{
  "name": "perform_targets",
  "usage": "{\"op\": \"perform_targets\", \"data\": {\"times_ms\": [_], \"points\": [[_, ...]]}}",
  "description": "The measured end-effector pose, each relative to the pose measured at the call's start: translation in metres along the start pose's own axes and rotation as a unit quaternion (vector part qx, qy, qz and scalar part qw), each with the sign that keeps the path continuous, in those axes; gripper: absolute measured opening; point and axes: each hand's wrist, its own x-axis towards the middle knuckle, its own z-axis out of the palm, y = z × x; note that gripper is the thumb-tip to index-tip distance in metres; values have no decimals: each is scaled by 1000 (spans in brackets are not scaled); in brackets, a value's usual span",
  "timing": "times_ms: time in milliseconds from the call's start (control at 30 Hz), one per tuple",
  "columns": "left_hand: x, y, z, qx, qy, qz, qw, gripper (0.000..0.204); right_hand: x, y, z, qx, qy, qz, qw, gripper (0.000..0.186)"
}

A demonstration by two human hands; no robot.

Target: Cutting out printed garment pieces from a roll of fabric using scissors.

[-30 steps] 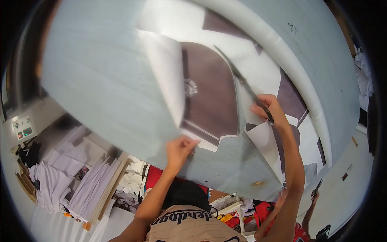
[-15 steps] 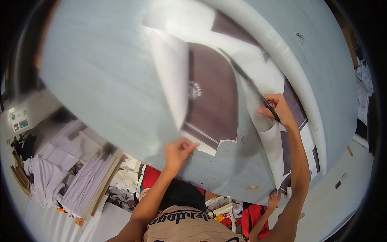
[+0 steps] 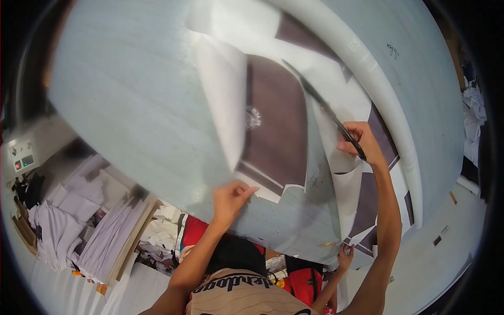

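A large white sheet printed with dark brown panels lies across the table; I cannot tell whether it is paper or cloth. My left hand pinches the lower corner of one brown panel between thumb and fingers. In my right hand is a pair of long black scissors, gripped by the handles. Their blades point up and left, with the tip at the panel's curved upper right edge. A cut gap runs down the panel's right side, parting it from the strip beside my right forearm.
Another person's hand holds the strip's lower end at the table's near edge. A thick white roll curves along the right of the pale blue table. Stacks of white cloth stand at lower left.
The other person's hand has moved left and slightly up, drawing the strip's lower end with it. My left hand and the scissors have hardly shifted.
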Motion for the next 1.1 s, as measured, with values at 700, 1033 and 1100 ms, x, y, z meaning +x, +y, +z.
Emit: {"op": "perform_targets", "data": {"times_ms": [700, 1033, 1100], "points": [[-9, 56, -24, 327, 134, 358, 865, 30, 10, -21, -4, -60, 0, 60, 996, 36], [48, 58, -81, 361, 283, 358, 813, 54, 8, -15, 2, -98, 9, 22, 995, 35], [61, 44, -90, 342, 269, 353, 828, 48, 10, -14, 1, -101, 15, 16, 995, 35]]}}
